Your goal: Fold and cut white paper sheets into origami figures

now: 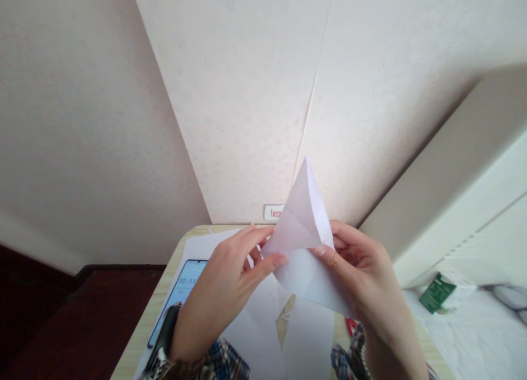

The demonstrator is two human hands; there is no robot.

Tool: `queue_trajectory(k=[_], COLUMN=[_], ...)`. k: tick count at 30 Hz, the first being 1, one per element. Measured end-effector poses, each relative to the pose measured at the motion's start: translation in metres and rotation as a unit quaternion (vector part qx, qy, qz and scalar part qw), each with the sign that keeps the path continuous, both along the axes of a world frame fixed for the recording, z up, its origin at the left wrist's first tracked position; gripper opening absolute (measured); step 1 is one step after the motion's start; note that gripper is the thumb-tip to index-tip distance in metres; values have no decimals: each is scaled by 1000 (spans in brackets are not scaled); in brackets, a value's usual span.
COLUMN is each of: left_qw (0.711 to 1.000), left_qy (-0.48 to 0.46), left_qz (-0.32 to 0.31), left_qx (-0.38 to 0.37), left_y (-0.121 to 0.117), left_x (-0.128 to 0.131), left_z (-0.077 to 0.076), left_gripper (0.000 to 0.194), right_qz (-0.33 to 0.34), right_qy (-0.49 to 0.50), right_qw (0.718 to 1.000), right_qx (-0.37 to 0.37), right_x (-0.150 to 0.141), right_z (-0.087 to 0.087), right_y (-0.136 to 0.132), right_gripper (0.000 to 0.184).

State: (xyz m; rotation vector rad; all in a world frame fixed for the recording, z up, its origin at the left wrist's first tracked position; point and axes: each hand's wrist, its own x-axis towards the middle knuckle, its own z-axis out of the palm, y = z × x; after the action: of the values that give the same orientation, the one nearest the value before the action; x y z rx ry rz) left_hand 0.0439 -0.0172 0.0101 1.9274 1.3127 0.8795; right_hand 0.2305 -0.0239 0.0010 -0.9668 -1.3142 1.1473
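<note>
A white sheet of paper, folded to a pointed peak at its top, is held up over the table between my two hands. My left hand pinches its left edge, thumb on the near face and fingers behind. On the right side, my right hand grips the paper with the thumb in front and fingers curled at the back. Below lie more white paper sheets on the light wooden table. A phone showing a timer rests at the left, partly covered by my left hand and wrist.
A red object, mostly hidden, lies by my right wrist. Behind the table is a pale wall with a white socket or switch. A green packet sits on a white quilted surface at the right.
</note>
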Motion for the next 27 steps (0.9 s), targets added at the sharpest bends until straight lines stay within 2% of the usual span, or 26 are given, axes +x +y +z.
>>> queue_trajectory(k=[7, 13, 15, 20, 27], left_qw=[1000, 999, 999, 998, 994], left_qy=[4, -9, -13, 17, -55], left_qz=[2, -29, -19, 58, 90], left_qx=[20, 17, 25, 27, -9], left_y=[0, -1, -2, 0, 3], left_x=[-1, 0, 2, 0, -8], left_z=[4, -3, -3, 0, 1], left_gripper=[34, 30, 25, 45, 30], right_qz=[4, -8, -5, -10, -27], right_qy=[-11, -55, -66, -77, -88], right_qw=[1000, 998, 998, 997, 996], right_qx=[-6, -2, 3, 6, 5], right_x=[0, -3, -4, -2, 2], right_z=[0, 0, 0, -1, -3], right_y=[0, 1, 1, 2, 5], right_gripper=[15, 16, 18, 20, 18])
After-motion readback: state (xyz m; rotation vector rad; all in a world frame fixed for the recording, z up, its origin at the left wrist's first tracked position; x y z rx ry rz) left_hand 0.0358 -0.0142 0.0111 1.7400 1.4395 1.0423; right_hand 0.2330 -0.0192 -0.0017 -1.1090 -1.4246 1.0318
